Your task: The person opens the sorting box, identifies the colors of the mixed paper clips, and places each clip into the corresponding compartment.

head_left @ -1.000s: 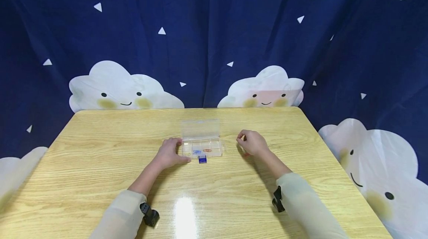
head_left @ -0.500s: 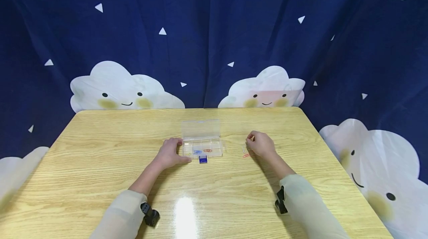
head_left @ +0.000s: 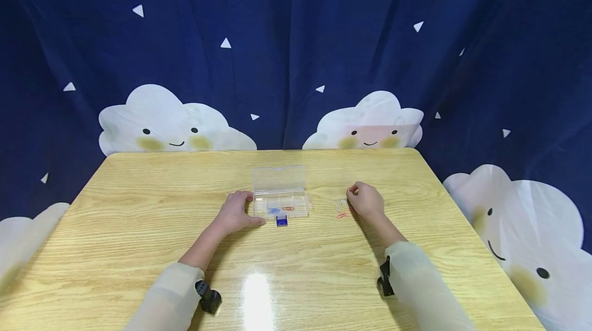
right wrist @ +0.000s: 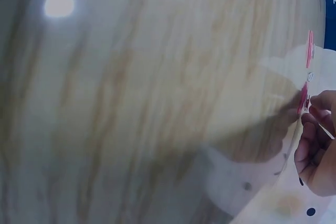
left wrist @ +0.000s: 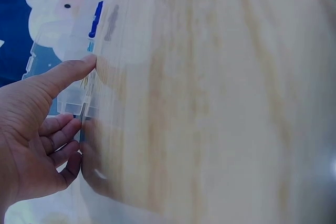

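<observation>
Fingers of the right hand (head_left: pixel 366 201) curl down onto the worktop (head_left: pixel 139 228), their tips at a small scatter of paper clips (head_left: pixel 341 207) lying just left of them; a red one shows at the fingertips in the right wrist view, though blur hides whether it is actually pinched. Left of centre, the left hand (head_left: pixel 235 213) rests against the left end of a clear compartment box (head_left: pixel 280 206), thumb along its near edge and fingers curved round the end wall. The box lid (head_left: pixel 277 178) stands open on the far side. Inside, a blue clip and an orange one lie in separate compartments. A small blue item (head_left: pixel 280 221) sits touching the box's near edge; what it is cannot be made out. Both wrist views are smeared.
</observation>
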`<state>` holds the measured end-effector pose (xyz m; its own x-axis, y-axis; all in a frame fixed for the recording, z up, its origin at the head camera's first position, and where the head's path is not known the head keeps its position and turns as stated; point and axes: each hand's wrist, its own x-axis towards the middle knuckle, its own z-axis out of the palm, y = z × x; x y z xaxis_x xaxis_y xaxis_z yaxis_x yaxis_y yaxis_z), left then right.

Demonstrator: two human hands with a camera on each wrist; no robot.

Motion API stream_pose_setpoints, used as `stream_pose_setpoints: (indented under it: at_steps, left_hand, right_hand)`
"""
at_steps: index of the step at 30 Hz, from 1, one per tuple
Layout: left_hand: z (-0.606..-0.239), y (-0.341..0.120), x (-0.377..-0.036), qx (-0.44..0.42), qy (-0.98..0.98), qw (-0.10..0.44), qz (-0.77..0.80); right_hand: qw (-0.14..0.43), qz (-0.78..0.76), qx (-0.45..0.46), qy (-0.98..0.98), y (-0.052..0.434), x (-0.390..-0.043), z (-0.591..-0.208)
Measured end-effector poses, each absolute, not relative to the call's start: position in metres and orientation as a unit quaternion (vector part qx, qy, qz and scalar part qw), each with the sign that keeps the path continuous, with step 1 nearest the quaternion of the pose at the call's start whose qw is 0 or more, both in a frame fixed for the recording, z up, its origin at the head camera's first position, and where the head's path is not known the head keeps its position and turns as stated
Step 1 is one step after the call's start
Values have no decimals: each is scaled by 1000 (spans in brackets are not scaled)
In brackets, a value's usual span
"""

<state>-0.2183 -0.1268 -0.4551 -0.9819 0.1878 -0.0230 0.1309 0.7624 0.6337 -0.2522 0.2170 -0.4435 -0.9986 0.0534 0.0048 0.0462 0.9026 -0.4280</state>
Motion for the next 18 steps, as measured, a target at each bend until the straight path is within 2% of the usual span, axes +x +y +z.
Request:
stream_pose_setpoints:
  at_steps: [18]
  left_hand:
    - [-455,-127,-218,83,939,45,330]
  right_hand:
    - [0,221,-53,-974,216,-257,-450]
